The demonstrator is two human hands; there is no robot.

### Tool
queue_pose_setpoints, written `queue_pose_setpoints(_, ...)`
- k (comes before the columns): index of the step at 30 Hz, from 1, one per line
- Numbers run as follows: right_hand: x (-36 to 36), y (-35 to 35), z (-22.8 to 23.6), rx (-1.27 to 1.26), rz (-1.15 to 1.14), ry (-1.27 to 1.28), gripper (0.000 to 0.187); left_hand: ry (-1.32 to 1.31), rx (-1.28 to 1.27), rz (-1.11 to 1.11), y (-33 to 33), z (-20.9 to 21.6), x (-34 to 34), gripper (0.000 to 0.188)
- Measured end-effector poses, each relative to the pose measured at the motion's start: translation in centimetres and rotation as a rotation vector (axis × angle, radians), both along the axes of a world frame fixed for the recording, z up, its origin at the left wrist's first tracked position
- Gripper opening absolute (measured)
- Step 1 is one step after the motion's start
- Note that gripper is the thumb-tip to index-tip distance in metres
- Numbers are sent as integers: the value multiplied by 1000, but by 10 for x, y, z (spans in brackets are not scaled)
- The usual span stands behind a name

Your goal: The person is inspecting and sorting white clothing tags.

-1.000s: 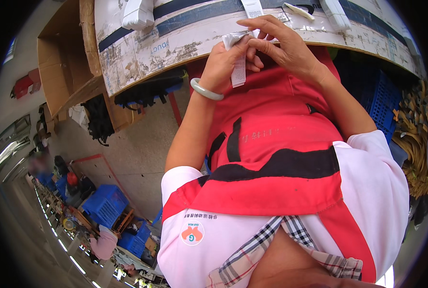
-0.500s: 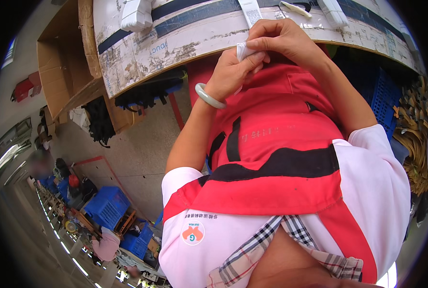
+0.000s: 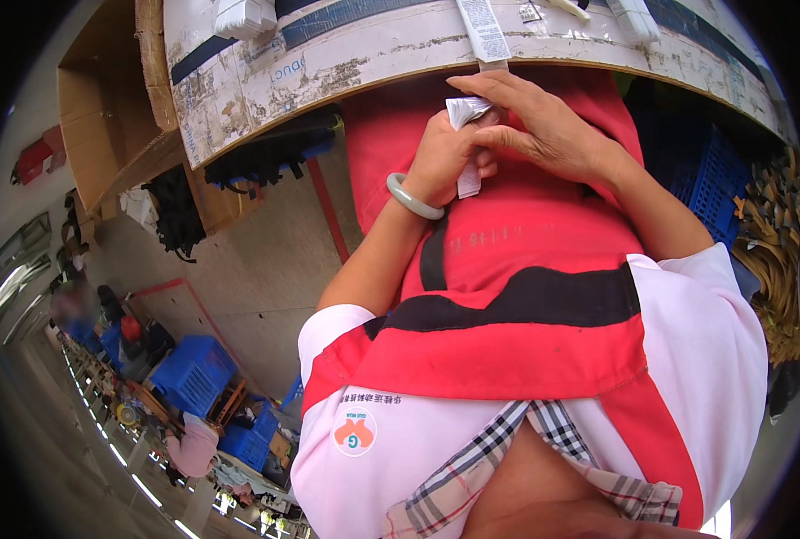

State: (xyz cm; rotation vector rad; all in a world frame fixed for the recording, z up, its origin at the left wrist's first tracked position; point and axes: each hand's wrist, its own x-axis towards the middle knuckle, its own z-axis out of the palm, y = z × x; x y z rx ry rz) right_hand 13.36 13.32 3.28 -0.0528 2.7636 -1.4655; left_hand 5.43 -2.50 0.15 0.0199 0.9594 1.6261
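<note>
My left hand [image 3: 449, 160] is closed around a small stack of white labels [image 3: 465, 111], just in front of the table edge. The labels fan out above the fist, and a white strip end [image 3: 469, 182] shows below it. My right hand [image 3: 544, 128] lies close against the left one, fingers stretched out and thumb reaching toward the stack. Its fingertips partly cover the far side of the left hand, and whether they touch the labels I cannot tell. Beyond them, a long printed white label strip [image 3: 483, 29] lies on the table and reaches its near edge.
On the worn table top [image 3: 238, 103] are a white bundle [image 3: 245, 16] at left and another bundle [image 3: 634, 20] at right. A cardboard box [image 3: 113, 99] stands left of the table. Blue crates [image 3: 713, 180] and stacked brown pieces [image 3: 773, 260] are at right.
My right hand has let go of its pinch on the labels and stretched its fingers out. Both hands have come slightly nearer my body, showing more of the strip on the table.
</note>
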Motion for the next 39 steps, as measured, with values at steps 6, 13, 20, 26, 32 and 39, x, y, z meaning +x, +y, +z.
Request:
queue_pose_setpoints(6, 5, 0, 1, -100, 32, -45, 52, -24, -61, -18, -3, -2, 1, 6)
queue_pose_setpoints(13, -1, 12, 9, -717, -172, -340, 15, 265, -9, -221, -3, 2, 7, 20)
queue_pose_setpoints(20, -19, 45, -4, 139, -275, 239, 14, 202, -67, -288, -4, 0, -3, 17)
queue_pose_setpoints(26, -29, 126, -36, 707, -560, 299, 21, 135, -50, -150, 6, -1, -12, 17)
queue_pose_setpoints(32, -40, 115, -22, 495, -569, 356, 16, 149, -97, -122, 4, -3, -18, 15)
queue_pose_setpoints(39, -94, 70, -5, 514, -331, 455, 9, 154, -72, -52, 14, 4, -28, 10)
